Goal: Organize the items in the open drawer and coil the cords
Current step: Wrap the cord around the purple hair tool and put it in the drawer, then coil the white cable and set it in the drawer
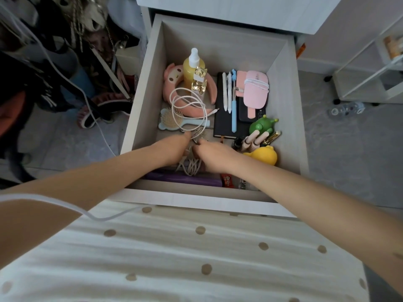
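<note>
The open drawer (144,88) holds many items. A loose white cord (197,99) loops over a pink headband (172,88) and a blue hairbrush (174,122). Both my hands reach into the drawer's front part. My left hand (174,149) and my right hand (214,154) meet at a tangle of thin cords (192,166) and pinch strands of it between the fingertips. At the back stand a yellow spray bottle (193,66) and a gold perfume bottle (199,80). A pink device wrapped in white cord (255,90) lies on a black notebook (224,125) beside pens (229,92).
A green toy (261,125), makeup tubes (257,138), a yellow duck (265,154) fill the drawer's right front corner. A purple item (181,178) lies along the front wall. Bags and shoes crowd the floor at left. A white shelf unit (366,68) stands at right.
</note>
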A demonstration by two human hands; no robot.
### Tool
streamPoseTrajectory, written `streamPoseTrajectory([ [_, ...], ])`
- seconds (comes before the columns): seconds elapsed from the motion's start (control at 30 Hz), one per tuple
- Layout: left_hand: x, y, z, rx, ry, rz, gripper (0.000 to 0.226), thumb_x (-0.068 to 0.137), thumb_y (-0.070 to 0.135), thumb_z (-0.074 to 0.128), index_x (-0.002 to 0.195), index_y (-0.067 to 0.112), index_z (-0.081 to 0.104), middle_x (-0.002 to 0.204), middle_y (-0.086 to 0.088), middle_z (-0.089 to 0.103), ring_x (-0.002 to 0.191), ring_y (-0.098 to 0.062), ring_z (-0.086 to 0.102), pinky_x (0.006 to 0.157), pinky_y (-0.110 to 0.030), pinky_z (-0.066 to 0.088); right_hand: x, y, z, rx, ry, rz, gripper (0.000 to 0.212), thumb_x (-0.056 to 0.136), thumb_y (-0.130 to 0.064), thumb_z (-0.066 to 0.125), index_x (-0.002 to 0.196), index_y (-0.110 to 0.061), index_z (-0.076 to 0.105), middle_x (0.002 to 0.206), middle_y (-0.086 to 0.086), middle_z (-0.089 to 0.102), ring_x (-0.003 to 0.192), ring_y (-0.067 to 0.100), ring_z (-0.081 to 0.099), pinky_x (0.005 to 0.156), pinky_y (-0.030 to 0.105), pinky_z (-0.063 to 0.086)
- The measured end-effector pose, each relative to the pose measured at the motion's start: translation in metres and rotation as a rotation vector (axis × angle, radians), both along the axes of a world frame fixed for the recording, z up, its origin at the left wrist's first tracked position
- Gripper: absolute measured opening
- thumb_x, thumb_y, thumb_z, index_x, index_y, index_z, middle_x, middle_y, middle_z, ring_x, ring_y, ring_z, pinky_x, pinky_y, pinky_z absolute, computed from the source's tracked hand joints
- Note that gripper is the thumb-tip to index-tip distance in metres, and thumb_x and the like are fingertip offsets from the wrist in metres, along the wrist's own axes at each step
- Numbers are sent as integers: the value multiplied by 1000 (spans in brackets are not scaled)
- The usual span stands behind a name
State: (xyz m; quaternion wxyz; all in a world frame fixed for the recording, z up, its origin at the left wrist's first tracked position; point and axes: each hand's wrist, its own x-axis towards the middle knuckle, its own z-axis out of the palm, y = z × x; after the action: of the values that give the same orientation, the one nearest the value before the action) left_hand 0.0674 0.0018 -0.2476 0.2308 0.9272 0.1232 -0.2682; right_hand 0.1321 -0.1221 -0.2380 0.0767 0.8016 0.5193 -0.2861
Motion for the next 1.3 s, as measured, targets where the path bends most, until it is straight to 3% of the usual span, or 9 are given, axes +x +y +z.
streamPoseTrajectory([
  [0.13, 2, -2, -3, 4, 53, 18, 29, 94, 12, 48, 122, 5, 45, 121, -18, 56, 109, -31, 54, 85, -33, 41, 6, 0, -6, -35, 105, -83, 30, 81, -4, 61, 111, -6, 57, 107, 13, 59, 89, 28, 57, 63, 31, 39],
  [0.27, 1, -3, 0, -75, 90, 67, 47, 93, 17, 50, 135, 9, 31, 115, -17, 58, 101, -31, 57, 87, -41, 46, 6, -3, -10, 60, 44, -26, 28, 81, -5, 62, 109, -8, 60, 106, 11, 52, 93, 29, 55, 63, 33, 37],
  [0.43, 0, -4, 5, -41, 157, 29, 34, 89, 25, 55, 117, 8, 49, 114, -10, 59, 101, -26, 57, 81, -32, 44, 8, -5, -12, 31, 115, -55, 23, 81, -1, 57, 103, -5, 59, 99, 15, 59, 91, 31, 58, 65, 33, 45],
  [0.63, -3, 2, 7, -98, 201, -16, 72, 73, 29, 77, 132, 15, 38, 124, -6, 51, 110, -23, 53, 94, -36, 45, 10, -5, -5, 55, 315, -144, 34, 86, -17, 60, 116, -8, 47, 97, 2, 53, 87, 19, 54, 71, 32, 46],
  [0.73, -3, 2, 10, -131, 244, -68, 87, 70, 32, 80, 138, 15, 29, 129, -5, 49, 113, -22, 51, 96, -33, 44, 15, -5, -7, 23, 345, -236, 41, 82, -7, 60, 119, -7, 43, 99, 8, 57, 88, 25, 57, 73, 40, 50],
  [0.97, -1, 6, 9, -185, 191, -26, 80, 71, 47, 76, 135, 19, 38, 132, -2, 49, 115, -19, 52, 98, -34, 43, 39, 4, -4, 485, 155, -683, 20, 89, -17, 53, 110, -18, 54, 102, -1, 58, 86, 16, 58, 77, 37, 51],
  [1.07, 2, 7, 15, -194, 108, 12, 78, 72, 59, 68, 132, 18, 43, 127, -1, 53, 112, -17, 53, 97, -34, 45, 59, 21, -11, 569, 172, -810, 39, 90, -26, 60, 127, -14, 50, 116, 3, 56, 91, 12, 56, 77, 28, 46],
  [1.17, 4, 4, 23, -125, -63, 52, 66, 74, 69, 56, 118, 20, 55, 111, 4, 61, 101, -14, 59, 89, -35, 51, 66, 37, -19, 500, 215, -836, 56, 86, -37, 65, 132, -11, 48, 123, 7, 55, 105, 21, 58, 89, 36, 48],
  [1.3, 2, 7, 33, -60, -366, 180, 22, 87, 39, 55, 80, 19, 62, 79, 6, 64, 79, -15, 61, 67, -30, 49, 60, 44, -24, 569, 211, -879, 23, 88, -29, 63, 108, -17, 59, 107, 5, 61, 90, 18, 58, 73, 32, 47],
])
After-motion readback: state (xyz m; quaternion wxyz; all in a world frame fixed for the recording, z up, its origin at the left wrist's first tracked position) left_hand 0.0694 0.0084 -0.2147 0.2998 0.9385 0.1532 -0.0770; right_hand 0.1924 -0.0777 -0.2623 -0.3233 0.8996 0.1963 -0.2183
